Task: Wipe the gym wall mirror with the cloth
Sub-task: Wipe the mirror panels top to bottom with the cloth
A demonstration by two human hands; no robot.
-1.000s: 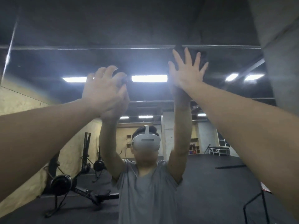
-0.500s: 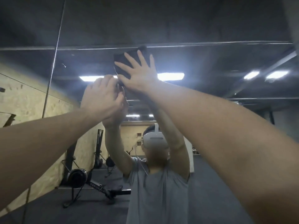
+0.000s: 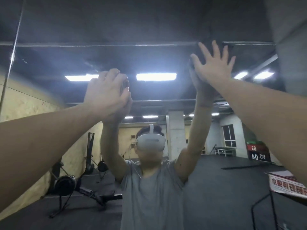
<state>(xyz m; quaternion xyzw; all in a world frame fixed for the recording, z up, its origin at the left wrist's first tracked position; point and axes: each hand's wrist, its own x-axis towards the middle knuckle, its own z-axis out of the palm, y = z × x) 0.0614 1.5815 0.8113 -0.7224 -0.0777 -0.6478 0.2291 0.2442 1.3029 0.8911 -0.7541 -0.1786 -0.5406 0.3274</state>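
Reaching up high, the right hand presses flat on the mirror near its top edge. Its fingers are spread wide and straight. A dark cloth sits under this palm, against the glass. Only a dark bit of the cloth shows, past the thumb and between the fingers, so its shape is hard to tell.

The left hand is up too, lower down and well to the left of the right hand. Its fingers are bent over, with the tips at the glass. I cannot tell if it holds anything, since the back of the hand hides the palm.

The mirror fills most of the view. In it a person in a grey shirt lifts both arms, with a white headset on the head. Long ceiling lights glow in the glass between the two hands. A black rowing machine stands on the dark floor at the left, beside a pale wooden wall. Far off at the right is a dark box with numbers.
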